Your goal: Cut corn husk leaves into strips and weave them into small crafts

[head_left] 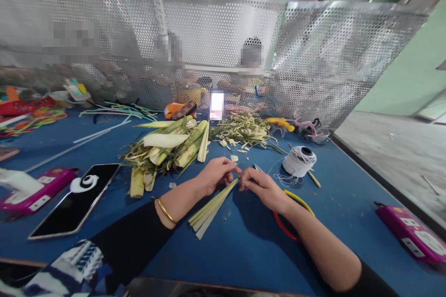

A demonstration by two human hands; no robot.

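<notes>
- The far, narrow end of the leaf strips [213, 209] was hidden at the fingers; they fanned toward the worktop's [156, 260] near edge, overlapping too much to count.
- The right hand [259, 186] pinched that end, fingertips closed; the left hand [218, 176] curled beside it (whether it gripped anything, I couldn't tell).
- The right forearm partly covered one red-and-yellow ring [302, 200].
- Two magenta devices [413, 234] lay by the left and right edges, both cut off or covered.
- One white spool [298, 162] stood toward the right edge.
</notes>
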